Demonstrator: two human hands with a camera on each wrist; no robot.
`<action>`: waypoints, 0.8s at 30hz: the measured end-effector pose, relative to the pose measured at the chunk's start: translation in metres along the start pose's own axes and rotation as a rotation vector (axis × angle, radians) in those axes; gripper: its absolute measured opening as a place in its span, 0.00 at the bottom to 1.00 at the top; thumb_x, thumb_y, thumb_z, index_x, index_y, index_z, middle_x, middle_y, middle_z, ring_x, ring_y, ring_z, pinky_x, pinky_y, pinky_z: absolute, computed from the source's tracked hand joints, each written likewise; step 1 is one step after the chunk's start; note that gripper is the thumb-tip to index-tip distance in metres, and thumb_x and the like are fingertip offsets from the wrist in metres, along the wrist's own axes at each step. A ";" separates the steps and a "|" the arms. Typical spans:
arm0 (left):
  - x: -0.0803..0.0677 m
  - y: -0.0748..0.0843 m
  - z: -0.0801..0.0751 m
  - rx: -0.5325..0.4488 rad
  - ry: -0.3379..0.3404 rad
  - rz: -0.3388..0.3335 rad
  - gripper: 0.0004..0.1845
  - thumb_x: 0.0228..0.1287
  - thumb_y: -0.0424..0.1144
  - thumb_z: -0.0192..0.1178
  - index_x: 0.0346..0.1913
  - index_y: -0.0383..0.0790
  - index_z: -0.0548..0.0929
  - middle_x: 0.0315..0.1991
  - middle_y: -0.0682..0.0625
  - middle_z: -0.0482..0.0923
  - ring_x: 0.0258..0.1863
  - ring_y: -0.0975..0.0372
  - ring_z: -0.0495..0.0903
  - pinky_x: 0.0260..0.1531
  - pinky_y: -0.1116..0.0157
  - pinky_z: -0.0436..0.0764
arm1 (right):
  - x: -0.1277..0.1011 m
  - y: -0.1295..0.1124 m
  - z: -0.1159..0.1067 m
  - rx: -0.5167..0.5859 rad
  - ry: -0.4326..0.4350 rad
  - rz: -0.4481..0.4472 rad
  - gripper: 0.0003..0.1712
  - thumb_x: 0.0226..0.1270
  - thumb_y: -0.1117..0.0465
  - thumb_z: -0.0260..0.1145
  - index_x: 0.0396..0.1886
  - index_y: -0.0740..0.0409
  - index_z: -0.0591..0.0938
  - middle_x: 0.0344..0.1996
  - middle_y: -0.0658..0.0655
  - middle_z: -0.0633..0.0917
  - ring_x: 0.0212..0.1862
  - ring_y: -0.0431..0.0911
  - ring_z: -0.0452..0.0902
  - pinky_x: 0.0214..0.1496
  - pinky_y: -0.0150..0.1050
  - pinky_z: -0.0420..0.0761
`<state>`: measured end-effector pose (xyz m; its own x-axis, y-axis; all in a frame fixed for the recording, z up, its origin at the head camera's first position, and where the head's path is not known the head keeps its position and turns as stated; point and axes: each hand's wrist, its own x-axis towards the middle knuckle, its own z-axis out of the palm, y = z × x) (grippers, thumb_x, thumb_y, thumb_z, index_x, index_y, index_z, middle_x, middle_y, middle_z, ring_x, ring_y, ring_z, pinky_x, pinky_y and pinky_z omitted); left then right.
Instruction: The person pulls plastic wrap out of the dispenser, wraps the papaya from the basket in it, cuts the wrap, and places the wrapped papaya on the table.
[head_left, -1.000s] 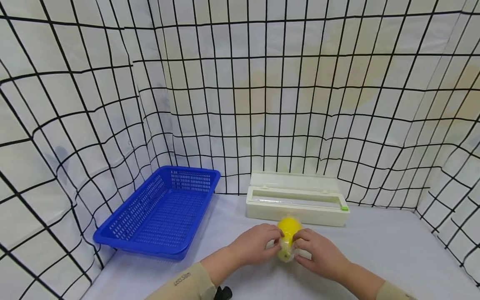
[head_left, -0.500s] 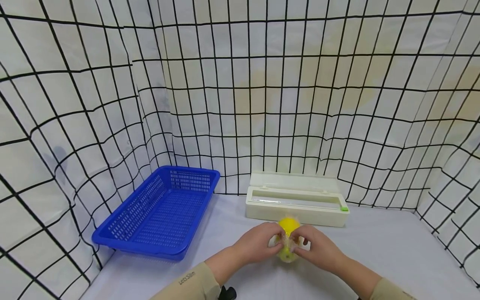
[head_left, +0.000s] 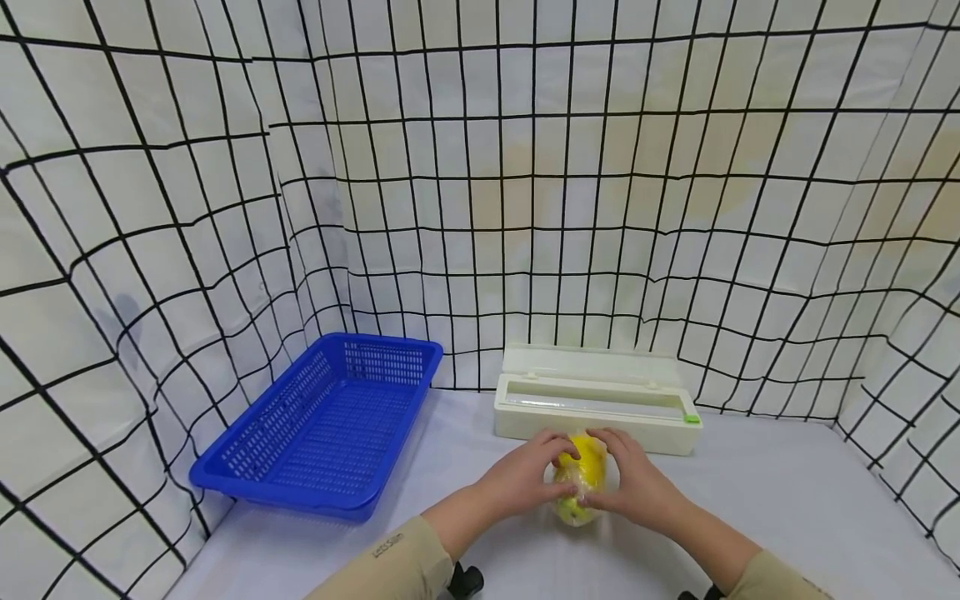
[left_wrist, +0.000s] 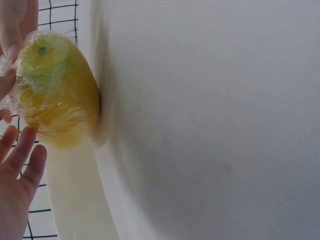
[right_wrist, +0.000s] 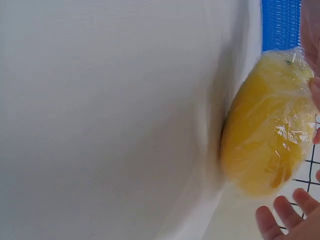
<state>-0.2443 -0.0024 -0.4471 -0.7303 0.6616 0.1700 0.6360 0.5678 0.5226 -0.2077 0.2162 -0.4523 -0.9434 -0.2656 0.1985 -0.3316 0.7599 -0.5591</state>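
Observation:
A yellow, mango-like fruit point(head_left: 588, 467), bundled in clear cling film, rests on the white cloth between my two hands. Green tints its stem end in the left wrist view, where crinkled film bunches at one side. My left hand point(head_left: 517, 477) curls round the fruit's left side, fingers bent over its top and thumb at the film. From the right, my right hand point(head_left: 637, 483) cups it with bent fingers, the thumb on the film beside the other thumb. The fruit's far underside is hidden.
Behind the fruit stands a white cling film dispenser box point(head_left: 600, 429) with its lid up and a roll inside. A blue plastic basket point(head_left: 367, 504) sits at the left. Black grid netting point(head_left: 532, 179) over white cloth surrounds the table.
Both hands have gone from pinching film close together over the fruit's near part to a wider hold, fingers further forward along its sides. The basket and dispenser box stay put.

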 end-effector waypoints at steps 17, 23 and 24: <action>0.001 -0.005 -0.004 -0.043 -0.084 -0.016 0.16 0.68 0.56 0.61 0.56 0.61 0.81 0.60 0.65 0.71 0.62 0.66 0.69 0.63 0.59 0.72 | -0.002 0.006 -0.008 0.141 -0.126 0.002 0.45 0.59 0.41 0.73 0.71 0.52 0.67 0.68 0.58 0.69 0.62 0.55 0.69 0.55 0.53 0.76; 0.007 -0.001 0.000 -0.026 -0.043 -0.027 0.15 0.68 0.51 0.64 0.54 0.55 0.82 0.56 0.63 0.73 0.55 0.68 0.73 0.59 0.65 0.75 | 0.002 0.007 -0.005 0.115 -0.078 0.018 0.43 0.57 0.42 0.74 0.68 0.52 0.70 0.65 0.56 0.71 0.59 0.53 0.71 0.52 0.48 0.78; 0.008 -0.001 0.001 -0.027 -0.040 -0.034 0.15 0.67 0.50 0.64 0.54 0.55 0.83 0.55 0.63 0.73 0.54 0.68 0.73 0.58 0.66 0.75 | 0.002 0.008 -0.004 0.107 -0.070 0.020 0.43 0.57 0.42 0.75 0.68 0.52 0.70 0.65 0.55 0.72 0.59 0.52 0.72 0.51 0.47 0.79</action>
<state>-0.2499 0.0027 -0.4467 -0.7402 0.6618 0.1185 0.6039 0.5769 0.5500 -0.2124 0.2237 -0.4533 -0.9466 -0.2943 0.1315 -0.3070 0.6987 -0.6461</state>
